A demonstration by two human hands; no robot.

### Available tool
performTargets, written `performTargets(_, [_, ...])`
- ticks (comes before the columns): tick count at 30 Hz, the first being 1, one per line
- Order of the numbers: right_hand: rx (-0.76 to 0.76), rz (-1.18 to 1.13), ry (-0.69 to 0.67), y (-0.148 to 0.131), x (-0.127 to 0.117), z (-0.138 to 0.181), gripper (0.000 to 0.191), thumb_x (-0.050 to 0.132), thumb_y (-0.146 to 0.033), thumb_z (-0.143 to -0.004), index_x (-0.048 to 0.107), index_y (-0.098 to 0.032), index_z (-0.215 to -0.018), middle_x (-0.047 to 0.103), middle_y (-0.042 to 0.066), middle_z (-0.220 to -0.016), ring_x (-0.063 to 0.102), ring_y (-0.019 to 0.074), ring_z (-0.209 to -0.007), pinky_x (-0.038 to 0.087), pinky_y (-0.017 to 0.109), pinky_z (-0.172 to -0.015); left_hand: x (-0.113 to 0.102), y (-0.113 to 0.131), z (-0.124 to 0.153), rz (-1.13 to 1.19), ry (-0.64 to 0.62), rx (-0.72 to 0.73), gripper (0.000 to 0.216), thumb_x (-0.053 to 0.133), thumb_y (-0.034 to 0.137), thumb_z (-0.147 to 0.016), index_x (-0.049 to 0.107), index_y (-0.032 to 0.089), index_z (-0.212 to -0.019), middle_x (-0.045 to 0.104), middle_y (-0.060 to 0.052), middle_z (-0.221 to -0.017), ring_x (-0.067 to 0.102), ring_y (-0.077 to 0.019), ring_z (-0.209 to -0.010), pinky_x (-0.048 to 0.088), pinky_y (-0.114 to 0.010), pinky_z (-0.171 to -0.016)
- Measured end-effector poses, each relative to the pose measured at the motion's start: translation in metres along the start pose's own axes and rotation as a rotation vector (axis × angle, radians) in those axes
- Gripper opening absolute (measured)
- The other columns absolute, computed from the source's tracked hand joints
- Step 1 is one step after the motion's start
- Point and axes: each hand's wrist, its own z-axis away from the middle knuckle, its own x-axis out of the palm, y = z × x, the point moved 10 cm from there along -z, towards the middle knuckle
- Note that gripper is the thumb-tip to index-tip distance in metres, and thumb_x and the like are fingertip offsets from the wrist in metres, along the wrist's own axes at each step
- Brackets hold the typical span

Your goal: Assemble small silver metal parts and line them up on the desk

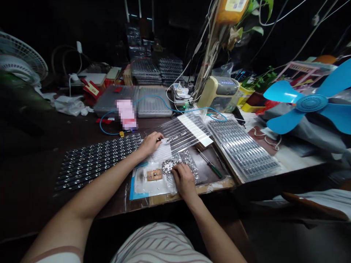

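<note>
R hand (185, 179) curled at shiny metal bits (168, 166), L hand (150, 144) half-curled by clear ridged tray (177, 127); can't tell grips. Prob. best: pinch softly.

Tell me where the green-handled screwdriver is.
In the head view, the green-handled screwdriver lies right of centre on the dark work surface, between the right hand and the clear ridged tray.

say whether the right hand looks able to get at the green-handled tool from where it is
Probably yes: the right hand is at the small metal pieces, and the green-handled tool lies to its right, with nothing seen covering its handle.
</note>
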Motion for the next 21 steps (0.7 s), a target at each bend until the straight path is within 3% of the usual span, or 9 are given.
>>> performTargets(5, [-0.008,-0.100,0.025,0.001,-0.006,0.000,0.013,0.051,-0.019,-0.089,0.064,-0.022,-0.090,0.063,0.004,-0.087,0.058,0.0181,-0.086,0.047,0.030,-0.076,-0.031,-0.006,0.042,0.197,0.044,-0.131,0.023,0.050,0.015,-0.081,0.063,0.018,-0.101,0.064,-0.005,-0.099,0.061,-0.0136,-0.073,0.049,-0.026,-0.068])
performTargets(8, [-0.003,-0.132,0.011,0.000,-0.002,-0.002,0.014,0.051,-0.019,-0.090,0.065,-0.023,-0.090,0.065,0.005,-0.091,0.059,0.0180,-0.089,0.047,0.031,-0.079,-0.034,0.001,0.084,0.239,-0.015,-0.153,0.017,0.053,0.018,-0.081,0.067,0.018,-0.091,0.064,-0.004,-0.091,0.061,-0.0149,-0.075,0.049,-0.026,-0.068])
performTargets(12, [-0.008,-0.167,-0.028,-0.009,0.010,-0.007,0.014,0.051,-0.019,-0.090,0.064,-0.022,-0.091,0.066,0.004,-0.091,0.060,0.0176,-0.088,0.048,0.030,-0.079,-0.027,0.008,0.130,0.245,-0.006,-0.210,0.017,0.056,0.019,-0.083,0.067,0.020,-0.095,0.064,-0.004,-0.090,0.061,-0.0165,-0.080,0.049,-0.028,-0.071])
performTargets(21, [-0.010,-0.181,-0.021,-0.013,0.015,-0.009,0.014,0.050,-0.021,-0.091,0.064,-0.021,-0.090,0.066,0.005,-0.089,0.059,0.0182,-0.087,0.047,0.031,-0.080,-0.011,0.022,0.143,0.235,0.064,-0.168,0.014,0.059,0.021,-0.085,0.068,0.020,-0.095,0.065,-0.004,-0.089,0.061,-0.0165,-0.083,0.048,-0.030,-0.078])
